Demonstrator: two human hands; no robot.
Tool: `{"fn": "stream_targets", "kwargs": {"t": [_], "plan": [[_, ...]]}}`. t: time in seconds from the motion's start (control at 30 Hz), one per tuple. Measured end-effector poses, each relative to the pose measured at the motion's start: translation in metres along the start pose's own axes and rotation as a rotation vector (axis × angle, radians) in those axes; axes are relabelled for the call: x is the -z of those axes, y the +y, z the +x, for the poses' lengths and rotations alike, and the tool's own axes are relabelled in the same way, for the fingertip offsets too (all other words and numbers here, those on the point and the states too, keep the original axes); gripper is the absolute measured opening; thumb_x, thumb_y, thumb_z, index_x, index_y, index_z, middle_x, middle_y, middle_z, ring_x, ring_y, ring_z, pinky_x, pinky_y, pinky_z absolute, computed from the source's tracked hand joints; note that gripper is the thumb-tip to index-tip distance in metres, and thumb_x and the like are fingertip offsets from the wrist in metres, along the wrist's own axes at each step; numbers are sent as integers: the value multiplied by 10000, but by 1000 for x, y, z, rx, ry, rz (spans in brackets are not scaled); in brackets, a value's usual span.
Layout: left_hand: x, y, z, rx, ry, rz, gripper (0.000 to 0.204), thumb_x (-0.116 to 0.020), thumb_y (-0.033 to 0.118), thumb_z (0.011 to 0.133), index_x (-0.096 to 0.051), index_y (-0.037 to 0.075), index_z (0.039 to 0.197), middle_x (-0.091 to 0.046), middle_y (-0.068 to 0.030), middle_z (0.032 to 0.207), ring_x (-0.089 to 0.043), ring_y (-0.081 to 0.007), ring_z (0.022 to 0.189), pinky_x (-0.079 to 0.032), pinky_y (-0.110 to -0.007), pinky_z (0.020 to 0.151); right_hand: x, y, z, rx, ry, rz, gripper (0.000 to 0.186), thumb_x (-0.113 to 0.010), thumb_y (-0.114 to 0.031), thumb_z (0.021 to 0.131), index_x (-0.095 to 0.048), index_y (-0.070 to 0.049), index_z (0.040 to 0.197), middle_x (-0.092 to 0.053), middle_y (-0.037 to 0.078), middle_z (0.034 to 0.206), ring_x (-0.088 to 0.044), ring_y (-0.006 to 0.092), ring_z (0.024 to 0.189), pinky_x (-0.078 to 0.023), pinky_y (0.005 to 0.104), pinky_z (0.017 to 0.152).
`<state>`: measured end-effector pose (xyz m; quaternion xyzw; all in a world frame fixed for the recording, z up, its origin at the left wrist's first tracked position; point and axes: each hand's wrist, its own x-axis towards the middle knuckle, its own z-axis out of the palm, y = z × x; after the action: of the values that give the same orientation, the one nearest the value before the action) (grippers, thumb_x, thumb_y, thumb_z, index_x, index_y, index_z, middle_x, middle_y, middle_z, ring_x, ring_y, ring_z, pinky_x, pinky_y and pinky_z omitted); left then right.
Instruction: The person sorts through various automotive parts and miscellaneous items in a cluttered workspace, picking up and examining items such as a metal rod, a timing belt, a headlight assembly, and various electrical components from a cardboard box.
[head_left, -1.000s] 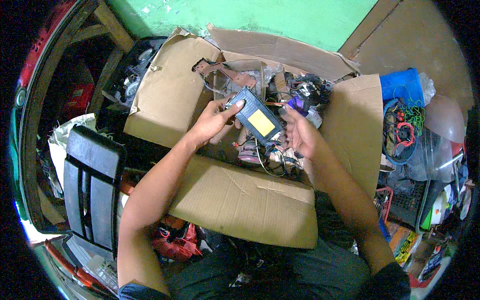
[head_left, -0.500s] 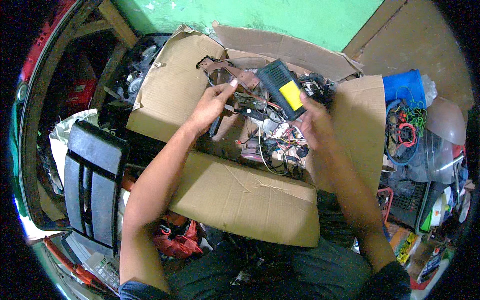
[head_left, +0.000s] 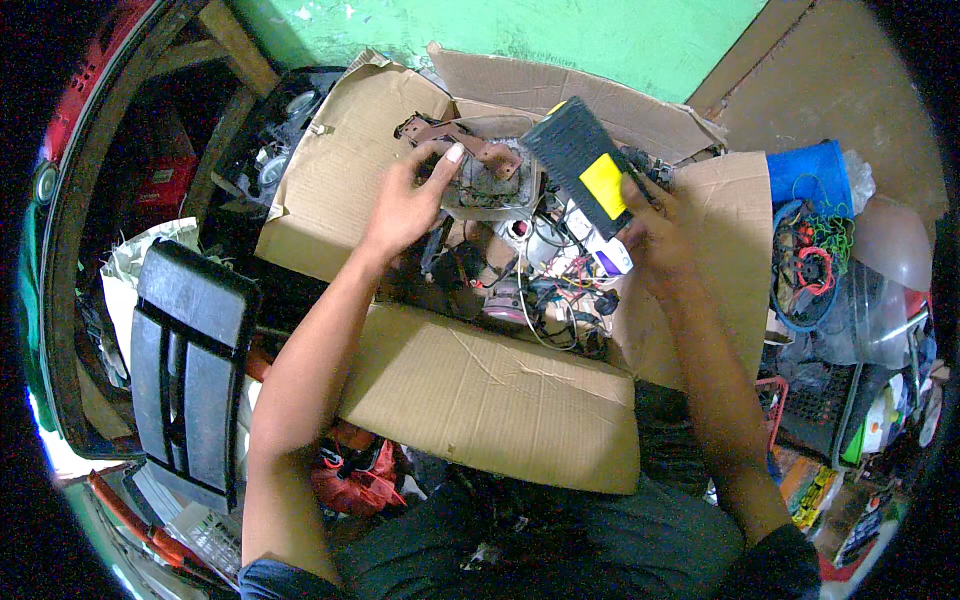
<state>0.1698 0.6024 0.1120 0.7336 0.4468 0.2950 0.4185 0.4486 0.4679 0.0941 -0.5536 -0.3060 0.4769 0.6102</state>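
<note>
My right hand point(head_left: 655, 225) grips a flat black ribbed case point(head_left: 580, 160) with a yellow label, tilted above the right half of an open cardboard box point(head_left: 490, 400). My left hand point(head_left: 408, 205) is curled at the box's left side, thumb up; whatever its fingers hold is hidden behind the hand. Close to that thumb lies a brown, rusty-looking metal bracket point(head_left: 497, 157) with holes. Beneath the bracket shows a clear plastic container point(head_left: 490, 208) with grey contents. Tangled wires point(head_left: 560, 310) and a white-and-purple piece point(head_left: 612, 260) fill the box below the case.
A black plastic panel point(head_left: 190, 370) stands at the left, near a red bag point(head_left: 355, 475). On the right are a blue bucket point(head_left: 810, 170), coiled wires point(head_left: 805, 265), translucent plastic covers point(head_left: 885, 250) and a dark crate point(head_left: 815, 405). A green wall point(head_left: 520, 30) rises behind the box.
The black case has moved right and slightly up with my right hand. My left hand has shifted a little left and up. The plastic container and the white-and-purple piece now show more.
</note>
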Motion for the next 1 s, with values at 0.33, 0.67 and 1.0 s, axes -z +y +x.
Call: {"fn": "stream_targets", "kwargs": {"t": [0.33, 0.67, 1.0], "plan": [[-5, 34, -19, -15, -244, -221, 490, -833, 162, 838, -636, 4, 1257, -712, -82, 1107, -650, -136, 976, -535, -300, 867, -36, -19, -19, 136, -219, -391, 275, -815, -151, 835, -690, -64, 1064, -695, 40, 958, -631, 122, 889, -516, 287, 759], [-12, 21, -18, 93, -236, -527, 385, -805, 87, 834, -648, 61, 1184, -701, -29, 1011, -651, -132, 930, -560, -294, 819, -51, -17, -16, 129, -178, -219, 521, -834, -39, 793, -575, 15, 1242, -665, 96, 1129, -643, 179, 1052, -533, 295, 898], [-18, 32, -21, 98, -407, -441, 416, -858, 116, 795, -675, 18, 1156, -701, -22, 998, -635, -99, 908, -519, -263, 834, -29, -23, -18, 62, -296, -258, 476, -835, -76, 786, -594, -6, 1189, -675, 79, 1089, -641, 171, 1013, -526, 298, 872]]}}
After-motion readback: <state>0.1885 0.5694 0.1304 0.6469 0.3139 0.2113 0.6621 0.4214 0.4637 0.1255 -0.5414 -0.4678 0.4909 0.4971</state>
